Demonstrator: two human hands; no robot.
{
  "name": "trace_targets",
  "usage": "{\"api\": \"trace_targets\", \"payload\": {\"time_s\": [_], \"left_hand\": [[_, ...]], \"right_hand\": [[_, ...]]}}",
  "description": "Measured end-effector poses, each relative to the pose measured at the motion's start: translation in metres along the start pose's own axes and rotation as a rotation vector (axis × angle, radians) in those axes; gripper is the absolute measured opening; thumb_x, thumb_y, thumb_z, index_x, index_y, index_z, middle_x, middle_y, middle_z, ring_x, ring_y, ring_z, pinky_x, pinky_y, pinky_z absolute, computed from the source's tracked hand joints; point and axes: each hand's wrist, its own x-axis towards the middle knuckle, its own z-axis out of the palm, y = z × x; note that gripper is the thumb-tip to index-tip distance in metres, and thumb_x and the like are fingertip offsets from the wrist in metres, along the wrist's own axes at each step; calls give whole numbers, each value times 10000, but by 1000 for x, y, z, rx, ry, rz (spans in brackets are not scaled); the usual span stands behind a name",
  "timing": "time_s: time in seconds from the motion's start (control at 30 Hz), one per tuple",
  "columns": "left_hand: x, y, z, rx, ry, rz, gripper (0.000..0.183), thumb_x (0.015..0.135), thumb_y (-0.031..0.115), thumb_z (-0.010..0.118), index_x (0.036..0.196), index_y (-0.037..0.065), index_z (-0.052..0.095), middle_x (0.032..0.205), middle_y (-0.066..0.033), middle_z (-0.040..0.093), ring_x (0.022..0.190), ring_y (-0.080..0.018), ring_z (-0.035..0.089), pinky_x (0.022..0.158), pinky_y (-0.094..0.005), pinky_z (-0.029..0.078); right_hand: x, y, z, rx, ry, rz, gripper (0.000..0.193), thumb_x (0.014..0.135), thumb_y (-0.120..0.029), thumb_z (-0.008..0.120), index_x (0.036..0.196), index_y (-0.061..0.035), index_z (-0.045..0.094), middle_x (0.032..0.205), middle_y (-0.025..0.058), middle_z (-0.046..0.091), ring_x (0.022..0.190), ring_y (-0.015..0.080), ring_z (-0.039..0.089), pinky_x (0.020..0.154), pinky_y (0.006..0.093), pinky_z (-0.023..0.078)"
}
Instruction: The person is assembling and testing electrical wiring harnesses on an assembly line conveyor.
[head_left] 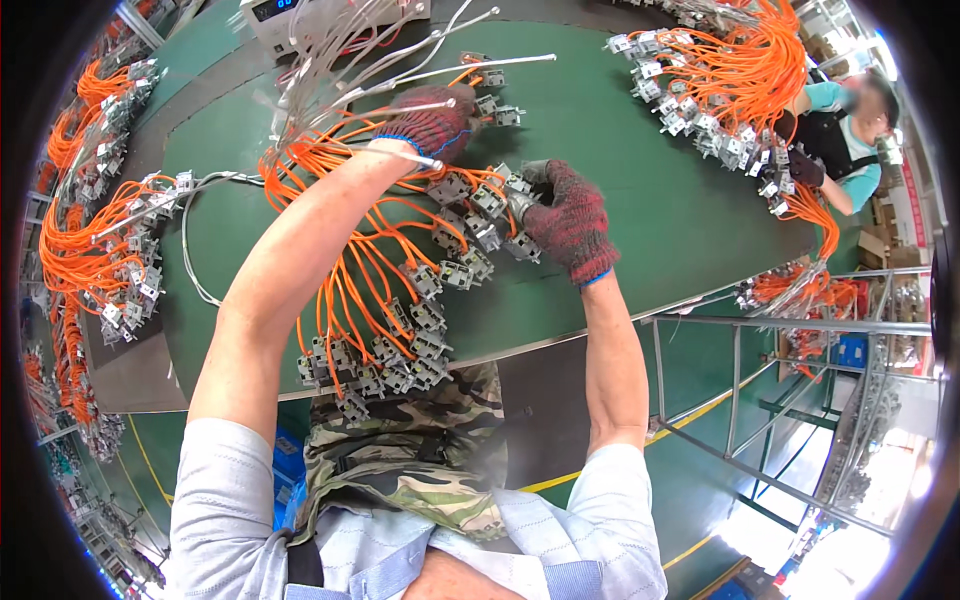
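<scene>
A bundle of orange cables point(345, 265) fans out over the green tabletop, ending in many grey metal-and-plastic connectors point(425, 345). My left hand point(430, 120), in a dark red-grey knit glove, lies curled over the far part of the bundle. Its fingertips and whatever they hold are hidden. More connectors point(498, 112) stick out just past it. My right hand point(570, 222), gloved alike, has thumb and forefinger closed around a grey connector point(517, 185) at the bundle's right edge. Long white-sleeved leads point(440, 70) rise across and beyond my left hand.
A white box-shaped device with a lit display point(285, 22) stands at the far edge. More orange cable bundles lie at left point(85, 245) and far right point(745, 75), where a co-worker point(850, 135) has gloved hands. A metal frame rack point(740, 380) stands beyond the right table edge.
</scene>
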Motion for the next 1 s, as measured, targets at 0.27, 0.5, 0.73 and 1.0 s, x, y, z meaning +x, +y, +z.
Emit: {"api": "trace_targets", "payload": {"time_s": [0.27,0.5,0.73,1.0], "left_hand": [[-25,19,0,245,447,381,370,873,235,747,1227,167,661,947,-92,716,902,-328,726,746,-470,580],[-51,19,-25,90,203,551,352,823,100,732,1164,167,679,994,-55,701,980,-308,703,800,-465,573],[-64,18,1,-476,165,264,194,1016,157,640,1172,63,707,1034,-189,731,961,-419,712,851,-482,574],[-90,9,-5,-427,-16,335,216,935,193,720,1132,110,755,1125,-133,729,1121,-381,676,914,-477,566]], "right_hand": [[-17,11,-1,-126,78,-289,315,822,-110,818,1120,-55,728,980,170,724,890,389,725,752,460,596],[8,8,-5,-350,137,-393,302,840,-144,830,1114,-71,724,977,168,724,929,378,725,785,454,585],[73,56,23,-398,216,-208,210,900,-250,741,1057,-116,699,989,155,705,897,387,708,830,515,579],[17,34,8,-670,112,-411,195,944,-176,627,1126,-124,673,990,113,682,913,337,719,747,484,593]]}}
